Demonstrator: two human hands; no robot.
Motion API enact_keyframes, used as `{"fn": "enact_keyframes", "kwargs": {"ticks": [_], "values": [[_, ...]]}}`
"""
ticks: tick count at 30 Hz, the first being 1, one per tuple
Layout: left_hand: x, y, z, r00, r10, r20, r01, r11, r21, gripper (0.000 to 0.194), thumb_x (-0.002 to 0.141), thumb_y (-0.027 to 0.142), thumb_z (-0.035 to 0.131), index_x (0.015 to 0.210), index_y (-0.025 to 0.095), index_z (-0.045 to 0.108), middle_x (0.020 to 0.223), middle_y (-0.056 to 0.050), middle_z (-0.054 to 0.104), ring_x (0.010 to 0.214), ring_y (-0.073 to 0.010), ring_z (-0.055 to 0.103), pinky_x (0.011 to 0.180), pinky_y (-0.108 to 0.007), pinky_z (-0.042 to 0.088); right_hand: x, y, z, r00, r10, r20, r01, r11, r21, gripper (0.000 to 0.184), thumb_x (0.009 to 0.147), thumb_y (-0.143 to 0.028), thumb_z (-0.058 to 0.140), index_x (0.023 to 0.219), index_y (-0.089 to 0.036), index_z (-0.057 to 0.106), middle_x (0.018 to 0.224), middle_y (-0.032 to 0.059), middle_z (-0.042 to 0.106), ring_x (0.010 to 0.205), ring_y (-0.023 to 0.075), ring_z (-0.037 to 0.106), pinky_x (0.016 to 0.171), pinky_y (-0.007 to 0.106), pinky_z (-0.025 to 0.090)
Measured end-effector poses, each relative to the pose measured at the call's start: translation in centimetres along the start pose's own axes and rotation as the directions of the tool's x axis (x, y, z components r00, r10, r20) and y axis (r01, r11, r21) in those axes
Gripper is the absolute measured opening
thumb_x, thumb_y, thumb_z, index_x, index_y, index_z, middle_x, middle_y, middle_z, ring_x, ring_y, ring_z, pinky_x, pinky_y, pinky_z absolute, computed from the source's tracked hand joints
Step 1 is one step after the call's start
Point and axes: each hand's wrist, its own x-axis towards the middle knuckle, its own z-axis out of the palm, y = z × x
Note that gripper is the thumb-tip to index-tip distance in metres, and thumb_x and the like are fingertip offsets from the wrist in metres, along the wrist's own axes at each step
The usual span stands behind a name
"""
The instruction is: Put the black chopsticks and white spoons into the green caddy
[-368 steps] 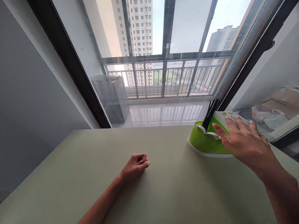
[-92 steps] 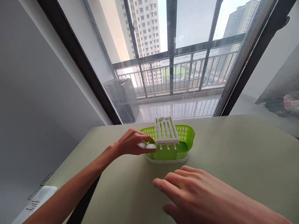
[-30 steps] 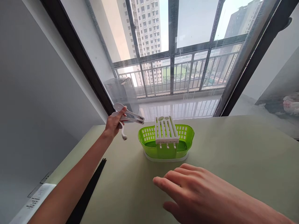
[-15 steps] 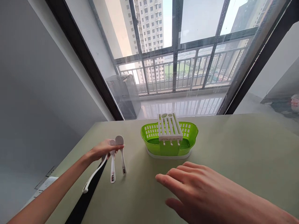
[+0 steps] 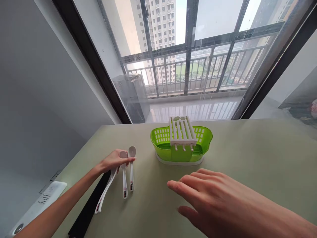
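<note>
My left hand [image 5: 115, 161] is closed on white soup spoons over the left part of the table. The middle spoon [image 5: 124, 180] and the right spoon [image 5: 132, 172] have their handles toward me. A third spoon [image 5: 105, 191] slants out under the palm, its bowl hidden by the hand. Just left of it lie black chopsticks [image 5: 90, 205], partly behind my forearm. My right hand [image 5: 203, 195] is open and palm down at the lower right, holding nothing. Beyond it stands a green basket [image 5: 160, 152] with a white slotted rack [image 5: 182, 131] across its middle.
The pale green table [image 5: 247, 148] reaches to a glass pane with a dark frame at the back. A white device [image 5: 42, 205] with dark print is at the lower left, partly behind my left arm. A grey wall [image 5: 49, 82] rises on the left.
The basket went from the right to the middle, and the chopsticks from it to the table. My left hand took the spoons out, carried them left and lowered them, handles turned toward me.
</note>
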Motion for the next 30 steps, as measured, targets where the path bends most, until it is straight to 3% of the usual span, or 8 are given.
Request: {"fn": "enact_keyframes", "kwargs": {"ticks": [8,12,16,20,30], "values": [[-0.6,-0.3,0.6,0.998,0.06,-0.022,-0.058,0.993,0.103,0.045,0.068,0.064,0.076,0.066,0.02,0.066,0.06,0.001,0.067,0.048,-0.013,0.057,0.041,-0.019,0.038,0.0,0.0,-0.1,1.0,0.0,0.032,0.001,1.0,-0.005,0.007,0.098,-0.025,0.058,0.097,-0.019,0.062,0.077,0.0006,0.067,0.072,0.0166,0.068,0.066,0.027,0.047],[-1.1,-0.6,1.2,0.993,0.073,-0.092,-0.059,0.987,0.152,0.04,0.073,0.06,0.072,0.068,0.021,0.063,0.058,0.004,0.064,0.044,-0.0125,0.053,0.042,-0.02,0.037,0.0,-0.1,-0.3,0.999,0.0,0.048,0.0,1.0,-0.011,0.007,0.098,-0.024,0.058,0.097,-0.019,0.062,0.077,0.0008,0.067,0.071,0.0168,0.068,0.065,0.027,0.047],[-1.5,-1.0,1.9,0.967,0.169,-0.189,-0.117,0.959,0.256,0.035,0.076,0.056,0.069,0.072,0.021,0.067,0.055,0.005,0.058,0.047,-0.0117,0.05,0.047,-0.02,0.035,0.0,-0.1,-0.3,0.999,0.005,0.036,-0.004,1.0,-0.009,0.008,0.099,-0.024,0.056,0.098,-0.02,0.063,0.078,0.001,0.067,0.073,0.0169,0.068,0.066,0.027,0.047],[-1.7,-1.6,2.4,0.947,0.24,-0.212,-0.157,0.925,0.347,0.033,0.08,0.053,0.065,0.077,0.021,0.069,0.054,0.005,0.054,0.053,-0.013,0.05,0.051,-0.02,0.035,0.0,-0.2,-0.3,0.999,-0.003,0.032,0.003,1.0,-0.01,0.009,0.099,-0.023,0.056,0.101,-0.019,0.063,0.078,0.0011,0.068,0.073,0.0166,0.068,0.066,0.027,0.047],[-2.0,-2.9,3.3,0.91,0.328,-0.255,-0.182,0.867,0.465,0.036,0.091,0.052,0.053,0.09,0.02,0.069,0.062,0.002,0.063,0.057,-0.0157,0.059,0.059,-0.024,0.04,-0.2,-0.2,-0.2,1.0,-0.013,0.028,0.013,1.0,-0.001,0.009,0.098,-0.025,0.057,0.103,-0.019,0.064,0.08,0.0018,0.069,0.073,0.0177,0.069,0.066,0.028,0.048]]}}
